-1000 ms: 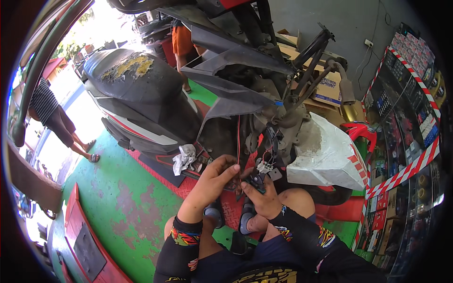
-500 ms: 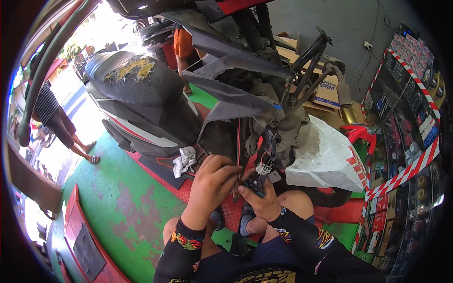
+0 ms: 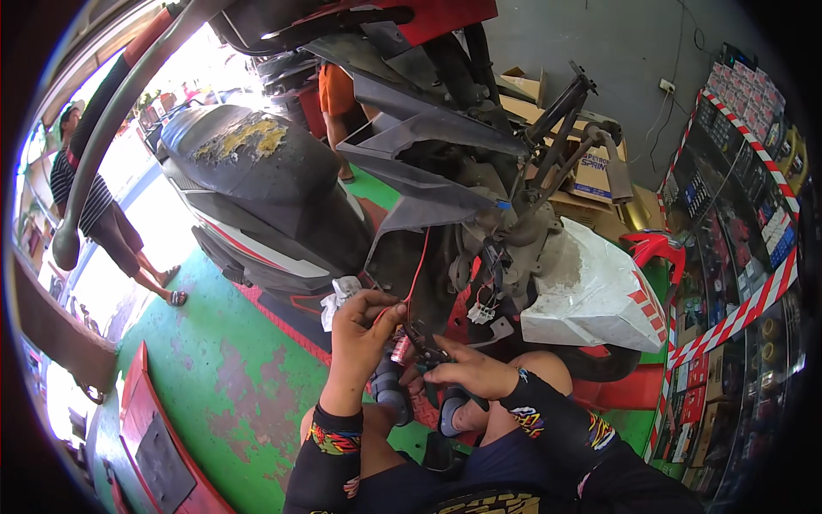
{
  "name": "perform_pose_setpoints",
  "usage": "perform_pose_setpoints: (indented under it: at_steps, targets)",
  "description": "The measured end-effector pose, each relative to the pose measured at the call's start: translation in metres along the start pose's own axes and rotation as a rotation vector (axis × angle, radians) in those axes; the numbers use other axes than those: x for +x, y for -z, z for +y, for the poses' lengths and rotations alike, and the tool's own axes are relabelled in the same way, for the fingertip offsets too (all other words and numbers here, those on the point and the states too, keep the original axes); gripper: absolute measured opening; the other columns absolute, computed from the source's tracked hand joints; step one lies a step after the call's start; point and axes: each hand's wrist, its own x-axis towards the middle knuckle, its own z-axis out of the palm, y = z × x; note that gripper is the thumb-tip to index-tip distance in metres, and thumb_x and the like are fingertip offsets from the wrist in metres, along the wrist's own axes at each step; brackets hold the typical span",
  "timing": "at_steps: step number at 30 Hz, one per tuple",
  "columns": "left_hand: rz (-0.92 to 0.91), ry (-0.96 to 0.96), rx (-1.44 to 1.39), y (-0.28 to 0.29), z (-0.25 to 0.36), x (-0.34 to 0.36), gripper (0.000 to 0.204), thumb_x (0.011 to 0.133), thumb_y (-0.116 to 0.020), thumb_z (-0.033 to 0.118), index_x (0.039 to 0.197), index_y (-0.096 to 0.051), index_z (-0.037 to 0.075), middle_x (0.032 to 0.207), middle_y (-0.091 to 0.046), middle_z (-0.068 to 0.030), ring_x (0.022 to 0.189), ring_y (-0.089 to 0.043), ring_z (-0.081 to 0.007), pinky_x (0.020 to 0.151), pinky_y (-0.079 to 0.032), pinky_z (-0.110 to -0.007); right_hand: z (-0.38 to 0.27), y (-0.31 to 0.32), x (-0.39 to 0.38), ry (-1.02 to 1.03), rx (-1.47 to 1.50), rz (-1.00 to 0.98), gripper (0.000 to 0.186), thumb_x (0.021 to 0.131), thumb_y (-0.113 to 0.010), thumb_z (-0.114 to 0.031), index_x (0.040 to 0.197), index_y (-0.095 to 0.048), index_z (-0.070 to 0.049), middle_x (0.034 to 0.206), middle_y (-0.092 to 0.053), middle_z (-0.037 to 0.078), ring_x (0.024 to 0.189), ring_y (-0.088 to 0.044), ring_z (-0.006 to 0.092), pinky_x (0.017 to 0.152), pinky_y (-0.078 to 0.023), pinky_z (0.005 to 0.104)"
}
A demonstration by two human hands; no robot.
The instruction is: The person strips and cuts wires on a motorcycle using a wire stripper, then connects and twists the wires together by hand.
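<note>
My left hand (image 3: 364, 338) pinches a thin red wire (image 3: 419, 265) that runs down from the partly stripped scooter's dark bodywork (image 3: 428, 206). Just below those fingertips is a small red cylindrical piece (image 3: 399, 349), too small to identify. My right hand (image 3: 462, 370) is closed on a dark plier-like tool (image 3: 428, 355), its jaws up near my left fingertips and the wire. White connectors (image 3: 481, 313) on other wires hang above my right hand. A crumpled white cloth (image 3: 342, 295) lies on the scooter behind my left hand.
A worn seat (image 3: 248, 150) and white front panel (image 3: 582, 300) flank the work. A glass display case (image 3: 719, 214) stands right; cardboard boxes (image 3: 599, 171) are behind. A red loose panel (image 3: 137, 385) lies left. A person (image 3: 111, 223) stands left, another (image 3: 338, 103) beyond the scooter.
My left hand has shifted left, drawing the red wire outward. My right hand and tool have moved lower, and the small red piece has come into sight. The person on the left shows more.
</note>
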Motion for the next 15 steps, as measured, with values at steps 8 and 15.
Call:
perform_pose_setpoints:
  at_steps: [8,15]
  targets:
    - [-0.149,-0.172,0.133,0.001,0.002,0.000,0.020,0.084,-0.081,0.005,0.103,-0.079,-0.001,0.112,-0.071,-0.0118,0.104,-0.067,-0.0185,0.088,-0.053,-0.031,-0.014,0.006,0.014,-0.058,-0.169,0.170,0.051,0.092,-0.059,-0.016,0.141,-0.050,-0.005,0.111,-0.072,0.007,0.098,-0.069,0.0162,0.088,-0.052,0.0296]
    - [-0.085,-0.284,0.348,0.005,0.005,-0.002,0.023,0.077,-0.086,0.005,0.098,-0.080,0.002,0.116,-0.064,-0.0098,0.112,-0.061,-0.0214,0.091,-0.051,-0.032,-0.026,0.004,0.023,-0.043,-0.344,0.284,0.063,0.087,-0.061,-0.023,0.145,-0.049,-0.003,0.123,-0.067,0.012,0.109,-0.064,0.0188,0.097,-0.047,0.0307]
